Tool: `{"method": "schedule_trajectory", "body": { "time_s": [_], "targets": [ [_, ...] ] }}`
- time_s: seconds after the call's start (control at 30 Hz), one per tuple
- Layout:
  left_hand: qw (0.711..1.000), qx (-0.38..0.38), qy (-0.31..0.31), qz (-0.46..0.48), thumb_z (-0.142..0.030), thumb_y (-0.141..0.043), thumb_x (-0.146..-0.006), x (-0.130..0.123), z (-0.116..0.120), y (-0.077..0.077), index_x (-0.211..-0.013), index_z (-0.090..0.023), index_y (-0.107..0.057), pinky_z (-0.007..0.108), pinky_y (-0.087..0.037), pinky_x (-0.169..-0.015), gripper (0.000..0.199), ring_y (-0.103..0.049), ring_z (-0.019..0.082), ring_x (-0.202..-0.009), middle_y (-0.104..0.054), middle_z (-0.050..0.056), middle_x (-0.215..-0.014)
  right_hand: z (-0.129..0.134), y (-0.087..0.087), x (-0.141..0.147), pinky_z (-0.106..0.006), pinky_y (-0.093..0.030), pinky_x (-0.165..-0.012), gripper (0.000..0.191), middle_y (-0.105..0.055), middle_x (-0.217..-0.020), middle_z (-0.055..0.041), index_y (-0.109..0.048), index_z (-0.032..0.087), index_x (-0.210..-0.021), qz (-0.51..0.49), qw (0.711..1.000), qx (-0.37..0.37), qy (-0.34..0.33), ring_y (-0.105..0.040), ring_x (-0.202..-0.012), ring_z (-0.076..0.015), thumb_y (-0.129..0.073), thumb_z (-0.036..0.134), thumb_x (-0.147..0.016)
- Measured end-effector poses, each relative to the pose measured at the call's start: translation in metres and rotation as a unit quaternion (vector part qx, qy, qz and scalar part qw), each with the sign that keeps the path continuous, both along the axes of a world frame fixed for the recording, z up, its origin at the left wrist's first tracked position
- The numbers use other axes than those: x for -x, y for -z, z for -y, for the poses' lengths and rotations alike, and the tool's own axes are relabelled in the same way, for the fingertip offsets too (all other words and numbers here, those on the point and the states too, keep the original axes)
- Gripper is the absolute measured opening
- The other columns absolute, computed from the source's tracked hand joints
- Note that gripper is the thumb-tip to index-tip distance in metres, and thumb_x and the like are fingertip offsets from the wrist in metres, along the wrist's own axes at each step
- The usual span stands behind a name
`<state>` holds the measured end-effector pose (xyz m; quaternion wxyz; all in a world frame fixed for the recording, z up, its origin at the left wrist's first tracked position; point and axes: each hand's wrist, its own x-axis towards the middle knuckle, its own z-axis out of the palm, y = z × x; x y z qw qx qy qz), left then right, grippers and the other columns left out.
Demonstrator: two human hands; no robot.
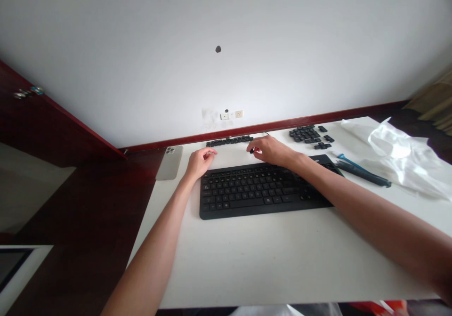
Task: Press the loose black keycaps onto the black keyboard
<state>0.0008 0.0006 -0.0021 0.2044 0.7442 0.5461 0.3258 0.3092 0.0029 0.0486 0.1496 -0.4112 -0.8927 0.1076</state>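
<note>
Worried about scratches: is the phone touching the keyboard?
Apart. The head view shows white table between the phone and the keyboard.

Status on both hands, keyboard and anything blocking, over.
Right hand pinching small black piece. Left hand near keyboard, grip unclear. Keyboard flat on table, partly hidden by right forearm.

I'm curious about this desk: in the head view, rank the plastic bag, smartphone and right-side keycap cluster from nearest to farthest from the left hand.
1. Smartphone: just left of the left hand.
2. Keycap cluster: back right.
3. Plastic bag: far right.
</note>
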Motion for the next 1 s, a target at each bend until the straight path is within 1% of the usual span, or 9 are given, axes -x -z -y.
{"method": "schedule_trajectory", "body": {
  "time_s": [0.1,0.2,0.3,0.37,0.53,0.7,0.77,0.87,1.0],
  "targets": [
    [1.000,-0.001,0.001,0.004,-0.027,-0.056,-0.088,0.000,-0.001,0.001,-0.093,-0.021,-0.076,0.026,-0.035,-0.061,0.022,-0.048,0.014,-0.057,-0.057,-0.003,-0.061,0.003,-0.012,-0.001,-0.032,-0.052,-0.080,0.033,-0.077,-0.105,-0.0065,-0.076,0.019,-0.110,-0.031,0.999,-0.002,-0.007,-0.069,-0.088,-0.0211,-0.057,0.016,-0.083],
    [1.000,-0.006,0.000,0.006,-0.027,-0.056,-0.088,0.000,-0.001,0.002,-0.092,-0.021,-0.077,0.026,-0.035,-0.061,0.022,-0.048,0.014,-0.057,-0.056,-0.003,-0.061,0.006,-0.028,-0.002,-0.033,-0.052,-0.079,0.032,-0.076,-0.107,-0.0071,-0.075,0.019,-0.109,-0.052,0.999,-0.012,-0.007,-0.069,-0.091,-0.0216,-0.058,0.017,-0.082],
    [1.000,-0.008,-0.002,0.001,-0.027,-0.057,-0.088,0.001,-0.001,0.001,-0.092,-0.021,-0.077,0.026,-0.035,-0.061,0.021,-0.047,0.014,-0.057,-0.054,-0.003,-0.060,0.012,-0.040,-0.006,-0.033,-0.053,-0.079,0.034,-0.076,-0.112,-0.0064,-0.074,0.020,-0.113,-0.043,0.999,-0.004,-0.007,-0.069,-0.093,-0.0220,-0.058,0.018,-0.083],
    [1.000,-0.008,-0.003,0.000,-0.026,-0.057,-0.087,0.001,-0.001,0.001,-0.092,-0.021,-0.077,0.026,-0.035,-0.061,0.021,-0.047,0.014,-0.057,-0.053,-0.004,-0.060,0.019,-0.045,-0.011,-0.033,-0.053,-0.079,0.033,-0.076,-0.114,-0.0061,-0.075,0.021,-0.113,-0.036,0.999,0.008,-0.009,-0.070,-0.094,-0.0222,-0.058,0.019,-0.084],
    [1.000,-0.006,-0.002,-0.003,-0.026,-0.056,-0.087,0.000,0.000,0.000,-0.093,-0.021,-0.077,0.026,-0.035,-0.060,0.022,-0.047,0.014,-0.057,-0.053,-0.004,-0.060,0.048,-0.045,-0.029,-0.033,-0.055,-0.081,0.025,-0.077,-0.108,-0.0048,-0.076,0.022,-0.103,-0.040,0.998,0.040,-0.008,-0.071,-0.094,-0.0218,-0.057,0.022,-0.088],
    [1.000,-0.006,-0.005,-0.003,-0.027,-0.057,-0.087,0.000,0.000,0.000,-0.092,-0.022,-0.076,0.026,-0.034,-0.060,0.021,-0.046,0.014,-0.056,-0.052,-0.004,-0.058,0.076,-0.040,-0.049,-0.033,-0.059,-0.083,0.022,-0.077,-0.109,-0.0035,-0.075,0.025,-0.105,-0.081,0.989,0.122,0.029,-0.072,-0.096,-0.0218,-0.062,0.032,-0.089],
    [1.000,-0.006,-0.006,-0.003,-0.027,-0.057,-0.087,0.000,0.000,0.000,-0.092,-0.022,-0.076,0.026,-0.034,-0.059,0.021,-0.046,0.014,-0.056,-0.052,-0.004,-0.058,0.080,-0.037,-0.053,-0.035,-0.060,-0.085,0.025,-0.078,-0.106,-0.0031,-0.075,0.026,-0.107,-0.093,0.982,0.159,0.041,-0.073,-0.096,-0.0226,-0.066,0.037,-0.087],
    [1.000,-0.005,-0.005,-0.002,-0.027,-0.057,-0.087,0.000,0.001,-0.001,-0.092,-0.022,-0.077,0.026,-0.033,-0.059,0.021,-0.046,0.014,-0.056,-0.051,-0.004,-0.058,0.080,-0.032,-0.056,-0.037,-0.060,-0.084,0.028,-0.078,-0.105,-0.0031,-0.076,0.027,-0.107,-0.087,0.975,0.203,0.034,-0.073,-0.096,-0.0243,-0.070,0.042,-0.084],
    [1.000,-0.005,-0.004,-0.003,-0.026,-0.057,-0.086,0.000,0.001,-0.001,-0.092,-0.022,-0.077,0.026,-0.033,-0.059,0.021,-0.046,0.014,-0.056,-0.052,-0.004,-0.058,0.076,-0.026,-0.058,-0.035,-0.060,-0.079,0.022,-0.079,-0.101,-0.0019,-0.079,0.028,-0.100,-0.060,0.975,0.211,0.029,-0.073,-0.092,-0.0239,-0.068,0.042,-0.086]
  ]
}}
